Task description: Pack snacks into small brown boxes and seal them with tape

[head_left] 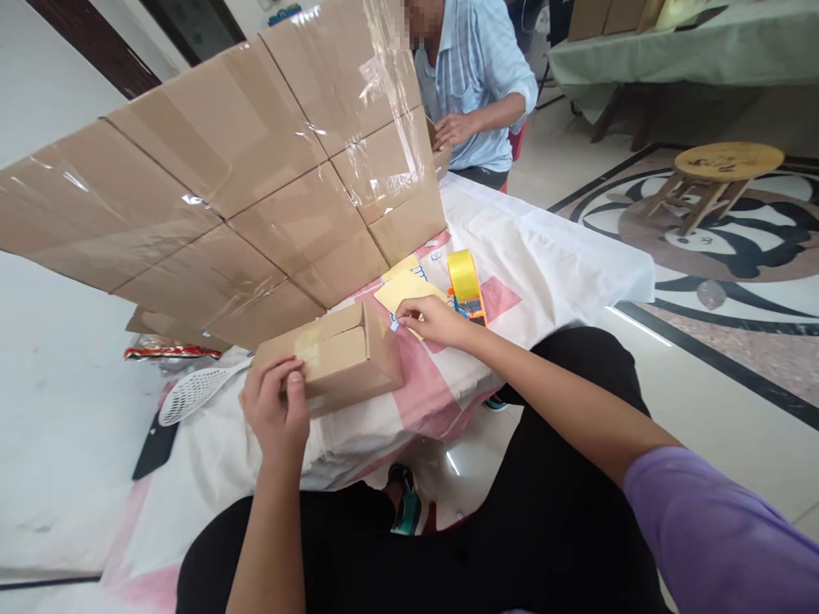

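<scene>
Small cardboard box [339, 354] sits at centre frame on the cloth-covered tabletop [543, 256]. The left hand [276, 409], fingers curled, grips its near edge. The right hand [430, 320] pinches a strip of clear tape [395, 325] at the box's right corner, near a yellow tape dispenser [467, 286].

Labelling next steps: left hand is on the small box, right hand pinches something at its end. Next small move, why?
Probably press the tape piece onto the small box: the left hand steadies it, and the right hand pinches what looks like clear tape beside its end.
</scene>
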The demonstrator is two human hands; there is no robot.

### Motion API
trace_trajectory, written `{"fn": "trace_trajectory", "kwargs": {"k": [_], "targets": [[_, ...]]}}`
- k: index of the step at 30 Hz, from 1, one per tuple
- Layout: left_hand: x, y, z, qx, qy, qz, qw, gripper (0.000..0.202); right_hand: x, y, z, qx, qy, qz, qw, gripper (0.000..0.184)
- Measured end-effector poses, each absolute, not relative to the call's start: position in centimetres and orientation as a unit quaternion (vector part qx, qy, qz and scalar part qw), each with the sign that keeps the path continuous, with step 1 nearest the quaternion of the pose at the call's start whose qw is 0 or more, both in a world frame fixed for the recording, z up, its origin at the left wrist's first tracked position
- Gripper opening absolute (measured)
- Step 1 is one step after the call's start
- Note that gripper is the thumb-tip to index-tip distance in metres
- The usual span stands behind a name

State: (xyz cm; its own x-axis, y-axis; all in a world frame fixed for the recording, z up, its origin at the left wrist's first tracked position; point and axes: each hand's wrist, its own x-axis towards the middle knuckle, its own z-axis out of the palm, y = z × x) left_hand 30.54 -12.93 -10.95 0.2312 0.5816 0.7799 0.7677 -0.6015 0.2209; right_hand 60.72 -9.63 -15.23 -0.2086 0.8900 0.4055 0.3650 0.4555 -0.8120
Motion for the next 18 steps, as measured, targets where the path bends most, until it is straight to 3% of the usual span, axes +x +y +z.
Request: {"fn": "trace_trajectory", "kwargs": {"k": [3,7,9,14,18], "targets": [[29.6,-12.0,-11.2,-0.766,-0.433,-0.468,0.077,0.018,59.8,-10.0,-16.1,-0.366,-0.708,0.388,0.462,0.008],[29.4,-11.8,-11.3,-0.768,-0.43,-0.468,0.076,0.017,58.5,-10.3,-16.7,-0.337,-0.715,0.417,0.448,0.009],[29.6,-11.9,-11.4,-0.762,-0.438,-0.469,0.08,0.018,57.8,-10.2,-16.6,-0.367,-0.725,0.387,0.435,0.009],[29.8,-12.3,-11.6,-0.732,-0.486,-0.468,0.091,0.018,58.0,-8.9,-16.3,-0.605,-0.635,0.235,0.419,0.054],[29.8,-12.4,-11.4,-0.735,-0.491,-0.459,0.086,0.019,59.8,-8.8,-17.3,-0.577,-0.652,0.249,0.426,0.045]]}}
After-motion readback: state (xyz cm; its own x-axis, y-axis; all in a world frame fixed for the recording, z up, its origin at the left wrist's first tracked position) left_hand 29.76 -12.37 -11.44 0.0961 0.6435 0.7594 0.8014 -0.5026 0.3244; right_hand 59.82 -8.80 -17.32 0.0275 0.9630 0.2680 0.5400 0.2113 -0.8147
